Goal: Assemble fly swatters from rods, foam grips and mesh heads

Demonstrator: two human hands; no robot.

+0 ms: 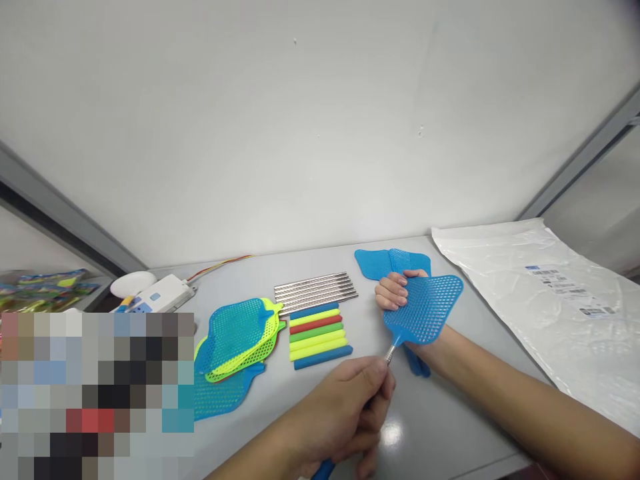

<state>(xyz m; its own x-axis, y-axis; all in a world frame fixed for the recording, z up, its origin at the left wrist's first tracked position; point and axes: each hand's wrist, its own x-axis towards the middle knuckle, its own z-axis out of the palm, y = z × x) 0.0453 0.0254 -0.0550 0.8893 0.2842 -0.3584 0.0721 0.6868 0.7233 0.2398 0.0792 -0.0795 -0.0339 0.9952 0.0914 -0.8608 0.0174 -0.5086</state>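
A blue fly swatter (pixel 425 310) is held up in front of me, its mesh head tilted to the upper right. My left hand (pixel 353 407) is closed around its metal shaft just below the head, and a blue handle end (pixel 324 470) pokes out beneath the palm. My right hand (pixel 393 291) has its fingers curled over the left edge of the mesh head, partly hidden behind it. On the table beyond lie other blue swatters (pixel 373 265), with blue handles (pixel 419 367) showing below my right forearm.
Several coloured handle tubes (pixel 316 339) lie in a row, with metal rods (pixel 315 290) behind them. Loose mesh heads (pixel 235 333) overlap on the left. A power strip (pixel 165 295) and white oval object (pixel 133 285) sit farther left. A white plastic mailer (pixel 530 287) covers the right side.
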